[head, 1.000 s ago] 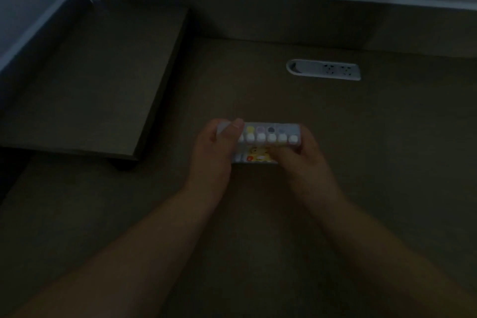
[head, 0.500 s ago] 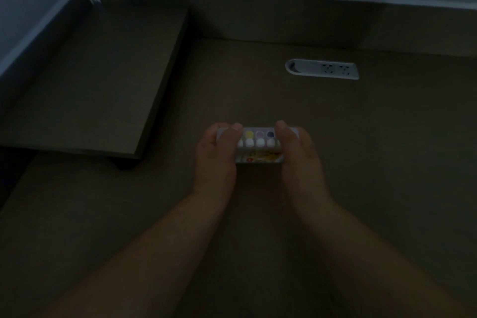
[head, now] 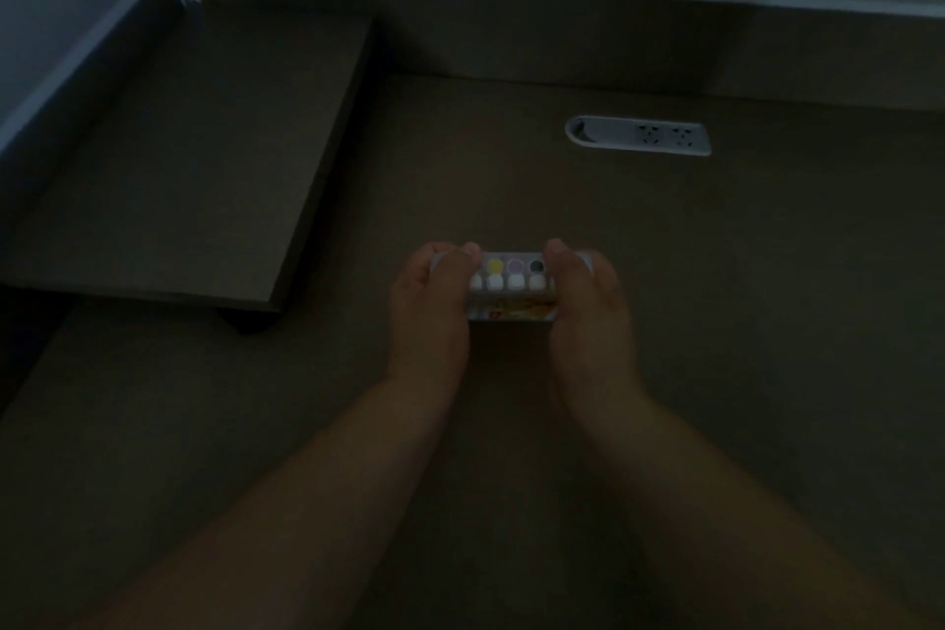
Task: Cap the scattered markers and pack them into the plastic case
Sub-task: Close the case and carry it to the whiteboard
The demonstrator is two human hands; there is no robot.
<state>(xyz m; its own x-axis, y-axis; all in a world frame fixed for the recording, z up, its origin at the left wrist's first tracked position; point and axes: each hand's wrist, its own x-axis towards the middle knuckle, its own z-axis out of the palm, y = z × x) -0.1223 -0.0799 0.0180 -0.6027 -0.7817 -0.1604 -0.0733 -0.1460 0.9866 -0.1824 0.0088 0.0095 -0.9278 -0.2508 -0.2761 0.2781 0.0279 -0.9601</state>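
While the light is dim and the colours muted, the plastic case (head: 513, 289) shows plainly between the two hands, a small flat rectangular box resting on the desk (head: 716, 297). The left hand (head: 428, 310) grasps its left end, fingers curled over the far edge and thumb lying along the near side; the right hand (head: 588, 312) grasps the right end in the same manner, its thumb tip raised above the far rim. Between the thumbs a double row of marker caps (head: 514, 274) is visible: round ends, the far row yellow, pale purple and dark, the near row white and glossy. Below them, on the face of the case turned toward the person, sits a yellow printed label with a red mark, too blurred to read.

The desk has a matt brown surface of fine, woven-looking grain. Beyond the right hand, well apart from it, an oblong grey socket panel (head: 638, 135) with rounded ends is set flush into the top. To the left of the left hand stands a low raised shelf (head: 194, 179), a flat slab of the same brown material on a short dark foot.
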